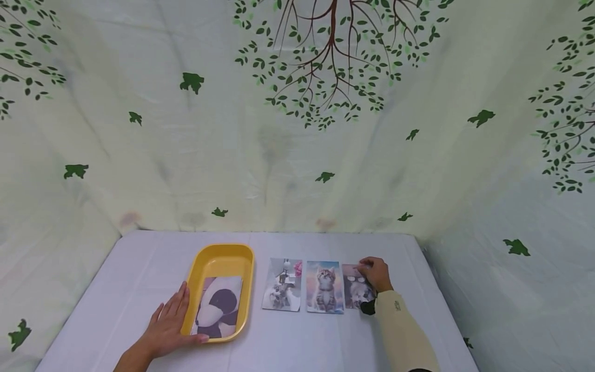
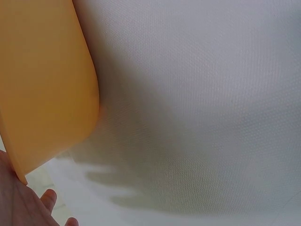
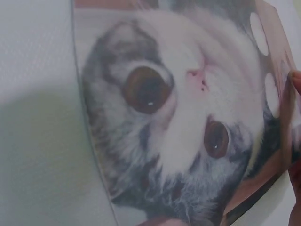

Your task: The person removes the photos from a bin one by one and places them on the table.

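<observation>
A yellow tray [image 1: 222,253] sits left of centre on the white table, with a photo card [image 1: 217,307] of a black and white shape lying inside. My left hand [image 1: 173,321] rests flat against the tray's left wall [image 2: 47,84], fingers straight, thumb along the front rim. Three photo cards lie in a row to the tray's right: a pale one [image 1: 282,284], a kitten one [image 1: 325,287], and a grey-and-white cat photo [image 1: 354,288]. My right hand [image 1: 375,274] curls over the far right corner of that cat photo [image 3: 178,122], pinching its edge with the fingertips [image 3: 295,80].
The white tablecloth [image 1: 325,341] covers the table, and its right edge runs just past my right sleeve [image 1: 400,330]. A leaf-printed cloth backdrop [image 1: 297,129] closes in the back and both sides. Bare cloth [image 2: 211,94] lies beside the tray.
</observation>
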`<state>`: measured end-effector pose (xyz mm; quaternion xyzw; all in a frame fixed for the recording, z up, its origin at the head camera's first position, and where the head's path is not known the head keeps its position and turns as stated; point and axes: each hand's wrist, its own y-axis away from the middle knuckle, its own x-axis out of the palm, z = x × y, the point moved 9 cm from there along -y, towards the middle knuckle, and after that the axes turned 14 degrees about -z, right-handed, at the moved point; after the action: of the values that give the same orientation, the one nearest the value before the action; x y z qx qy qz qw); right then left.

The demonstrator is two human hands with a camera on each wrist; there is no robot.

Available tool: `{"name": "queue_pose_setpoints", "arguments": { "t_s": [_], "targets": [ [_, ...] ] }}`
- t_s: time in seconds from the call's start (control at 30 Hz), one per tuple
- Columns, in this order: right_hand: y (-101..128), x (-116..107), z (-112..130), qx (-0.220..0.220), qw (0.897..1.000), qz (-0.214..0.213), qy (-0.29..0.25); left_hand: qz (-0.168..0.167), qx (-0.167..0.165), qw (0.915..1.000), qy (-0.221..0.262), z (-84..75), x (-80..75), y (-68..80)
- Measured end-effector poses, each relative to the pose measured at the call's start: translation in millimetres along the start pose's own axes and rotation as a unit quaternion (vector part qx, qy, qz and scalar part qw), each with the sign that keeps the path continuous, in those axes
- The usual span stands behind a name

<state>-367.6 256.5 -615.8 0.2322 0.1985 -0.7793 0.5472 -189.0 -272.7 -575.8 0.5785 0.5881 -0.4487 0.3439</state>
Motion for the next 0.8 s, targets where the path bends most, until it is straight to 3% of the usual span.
{"name": "queue_pose_setpoints", "arguments": {
  "t_s": [0.23,0.4,0.57,0.67,0.8],
  "targets": [
    [2.0,-0.3,12.1,-0.009,1.000,-0.024,0.009,0.004,-0.005,1.0000,0.001,0.2,0.0,0.3],
    [8.4,12.8,46.0,-0.046,0.999,-0.011,-0.017,0.002,-0.005,1.0000,0.002,-1.6,-1.9,0.5],
    [29.6,42.5,94.3,-0.105,0.990,0.023,-0.088,0.000,-0.005,1.0000,0.003,-1.0,-2.3,0.5],
    [47.2,65.6,125.3,-0.148,0.982,0.052,-0.106,-0.001,-0.004,1.0000,0.003,0.0,-1.6,0.5],
    [74.3,98.0,163.7,-0.170,0.973,0.100,-0.117,-0.004,-0.002,1.0000,0.002,0.1,-1.6,0.8]
  ]
}}
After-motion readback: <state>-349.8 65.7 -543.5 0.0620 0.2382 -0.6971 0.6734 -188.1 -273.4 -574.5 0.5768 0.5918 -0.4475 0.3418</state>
